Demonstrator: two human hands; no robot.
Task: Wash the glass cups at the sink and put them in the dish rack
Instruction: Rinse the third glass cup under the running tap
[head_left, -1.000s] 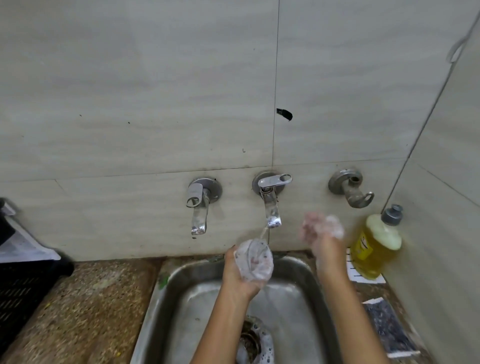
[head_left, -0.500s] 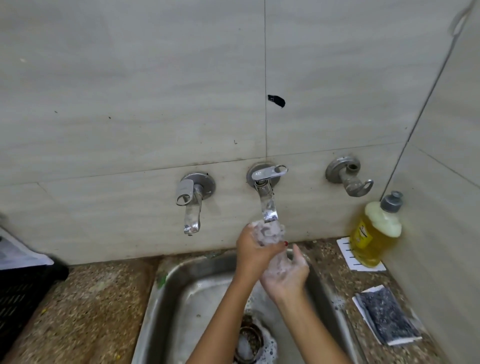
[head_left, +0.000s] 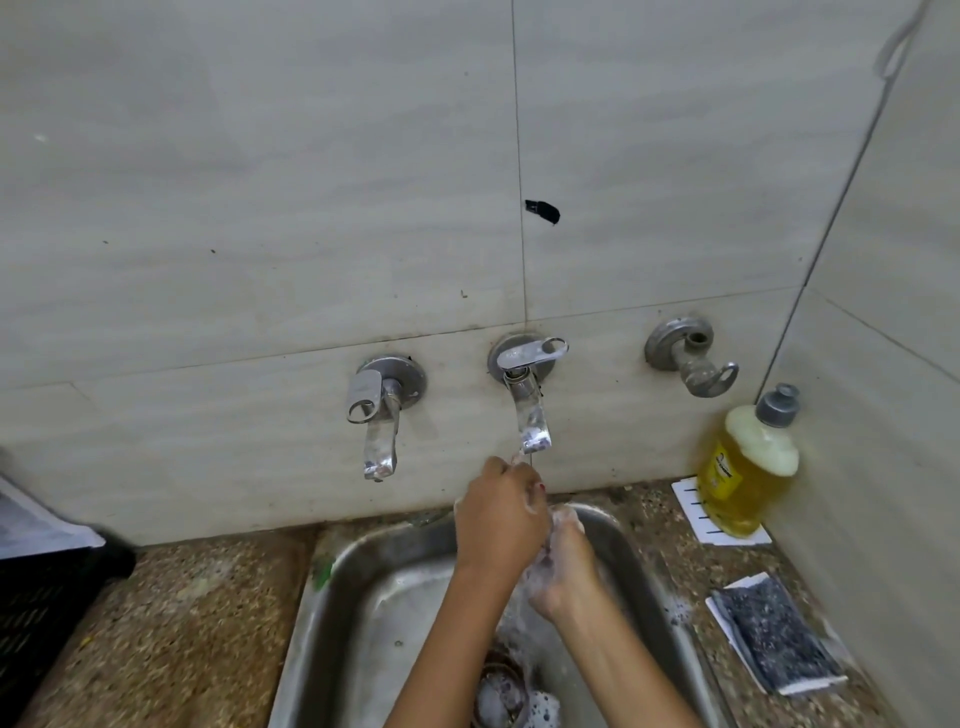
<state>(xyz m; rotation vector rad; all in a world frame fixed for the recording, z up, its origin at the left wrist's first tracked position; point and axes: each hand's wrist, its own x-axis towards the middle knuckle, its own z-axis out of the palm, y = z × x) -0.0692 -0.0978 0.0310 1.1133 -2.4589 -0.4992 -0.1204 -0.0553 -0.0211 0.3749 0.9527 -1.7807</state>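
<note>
At lower left a black slatted rack (head_left: 36, 613), probably the dish rack, sits on the speckled stone counter (head_left: 182, 623) and holds no cup that shows. Right of it a chrome tap (head_left: 376, 415) hangs dry above the dull steel sink (head_left: 358, 597), whose rounded basin has foam at the drain. The left hand (head_left: 498, 519) curls its fingers round the cup (head_left: 519, 461). Only a clear sliver of rim shows, just under the running middle tap (head_left: 530, 410). A second ago the cup stood open to view in that hand while the right hand (head_left: 563, 566) was lifted away to the right. Now the right hand is pressed in against the cup from below, slick with suds. Whether its fingers wrap the glass I cannot tell, since the left hand hides them. I judge this as rubbing and rinsing, with racking yet to come. At far right stand a yellow soap bottle (head_left: 748, 467) and a dark coarse scrub pad (head_left: 779, 634).
</note>
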